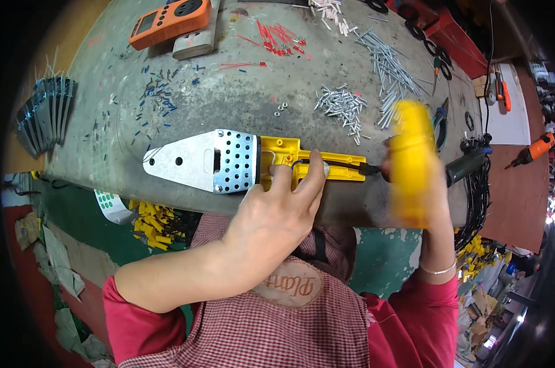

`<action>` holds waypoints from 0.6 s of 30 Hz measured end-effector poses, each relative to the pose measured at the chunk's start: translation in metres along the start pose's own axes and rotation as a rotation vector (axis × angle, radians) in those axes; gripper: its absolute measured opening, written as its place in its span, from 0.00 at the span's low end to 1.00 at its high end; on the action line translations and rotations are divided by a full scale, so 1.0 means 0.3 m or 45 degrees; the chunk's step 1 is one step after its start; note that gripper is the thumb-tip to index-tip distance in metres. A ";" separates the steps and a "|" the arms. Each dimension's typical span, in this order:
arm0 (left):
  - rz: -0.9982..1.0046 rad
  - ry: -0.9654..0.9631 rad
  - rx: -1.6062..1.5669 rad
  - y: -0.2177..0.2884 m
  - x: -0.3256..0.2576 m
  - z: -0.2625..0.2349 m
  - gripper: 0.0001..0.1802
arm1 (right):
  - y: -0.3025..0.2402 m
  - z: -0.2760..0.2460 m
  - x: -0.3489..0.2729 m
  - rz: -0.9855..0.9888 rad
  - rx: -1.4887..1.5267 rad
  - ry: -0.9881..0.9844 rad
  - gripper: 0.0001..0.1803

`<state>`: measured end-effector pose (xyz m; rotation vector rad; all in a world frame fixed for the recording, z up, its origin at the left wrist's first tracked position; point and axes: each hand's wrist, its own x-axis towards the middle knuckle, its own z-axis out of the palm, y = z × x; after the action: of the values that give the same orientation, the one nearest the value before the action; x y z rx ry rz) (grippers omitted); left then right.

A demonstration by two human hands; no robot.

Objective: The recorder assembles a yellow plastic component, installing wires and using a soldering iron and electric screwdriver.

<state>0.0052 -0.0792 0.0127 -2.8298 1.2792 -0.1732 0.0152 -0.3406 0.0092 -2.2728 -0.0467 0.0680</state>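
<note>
My left hand [283, 205] presses the yellow tool body [302, 164] onto the worktop [228, 92] at centre frame; my right hand [427, 184] grips a blurred yellow handle [412, 162].

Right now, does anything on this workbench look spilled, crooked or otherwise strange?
Yes. Small blue bits lie scattered loose over the grey bench, and silver pins sit in untidy heaps. The yellow part in the right hand is blurred. The left hand presses the yellow-and-metal tool, which lies straight.
</note>
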 end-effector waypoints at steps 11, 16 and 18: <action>-0.019 -0.007 -0.015 0.006 -0.005 0.008 0.28 | -0.134 0.197 -0.021 -0.063 0.791 0.504 0.16; -0.040 -0.004 0.001 0.008 -0.011 0.011 0.27 | -0.122 0.206 -0.026 -0.210 0.754 0.439 0.16; -0.062 0.119 -0.055 0.013 -0.018 0.025 0.16 | -0.184 0.227 -0.025 -0.193 0.511 0.469 0.16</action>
<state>-0.0005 -0.0779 0.0044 -2.9233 1.2457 -0.2862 0.0028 -0.2535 0.0078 -1.8426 -0.0097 -0.3876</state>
